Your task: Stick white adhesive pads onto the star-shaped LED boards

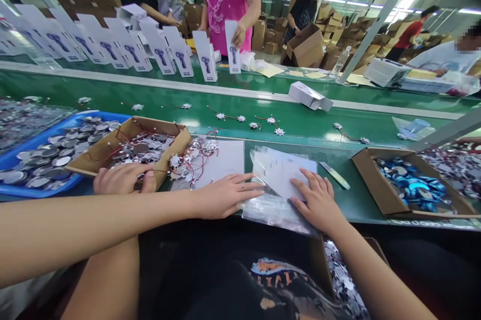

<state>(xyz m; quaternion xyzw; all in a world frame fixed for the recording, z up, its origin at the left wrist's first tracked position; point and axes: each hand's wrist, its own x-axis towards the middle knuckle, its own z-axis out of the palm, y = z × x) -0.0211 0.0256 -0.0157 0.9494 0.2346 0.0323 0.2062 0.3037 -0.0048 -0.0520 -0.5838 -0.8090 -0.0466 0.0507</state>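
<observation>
My right hand (318, 204) lies flat with fingers spread on a white sheet (285, 170) that rests on a pile of clear plastic bags (276, 212). My left hand (122, 178) rests on the front wall of a cardboard box (112, 142) of round metal parts with red wires, fingers stretched out. Its forearm is hidden. A bare arm (93, 225) reaches in from the left across my front. That other person's hand (225, 194) lies flat beside the bags, fingers touching their edge. A heap of star-shaped wired parts (193, 157) sits on white card just beyond it.
A blue tray (22, 157) of metal discs stands left, and a box of blue-tinted discs (413, 185) right. Star-shaped parts (240, 118) ride the green conveyor (112, 97) with a white carton (310, 95). White printed cards (206, 54) stand beyond it. Several people work across the belt.
</observation>
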